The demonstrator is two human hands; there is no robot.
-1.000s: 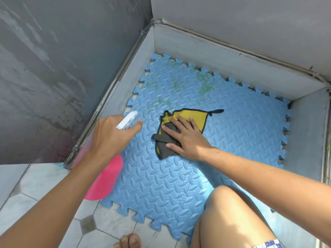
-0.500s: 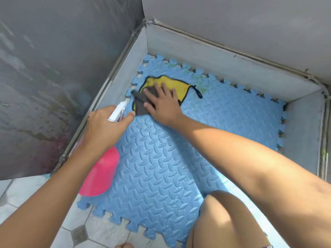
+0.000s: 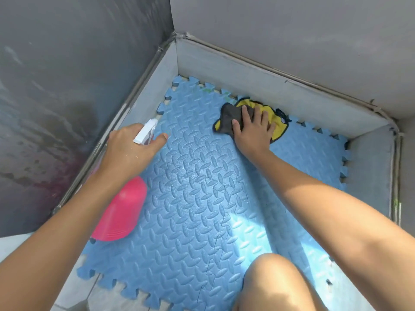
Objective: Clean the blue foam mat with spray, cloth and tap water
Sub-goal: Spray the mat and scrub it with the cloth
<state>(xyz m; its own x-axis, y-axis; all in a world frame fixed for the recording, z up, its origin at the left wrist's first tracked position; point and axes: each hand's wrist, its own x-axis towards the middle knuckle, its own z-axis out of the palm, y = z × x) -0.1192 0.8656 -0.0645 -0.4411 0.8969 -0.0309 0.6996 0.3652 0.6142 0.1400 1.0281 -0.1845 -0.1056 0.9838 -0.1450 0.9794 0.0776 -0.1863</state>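
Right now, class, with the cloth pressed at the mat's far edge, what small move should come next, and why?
Probably slide the right hand and cloth leftward along the far edge: green marks remain on the mat near that corner.

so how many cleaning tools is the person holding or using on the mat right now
2: a pink spray bottle gripped in the left hand at the mat's left edge, and a yellow-grey cloth pressed under the right hand by the far wall.
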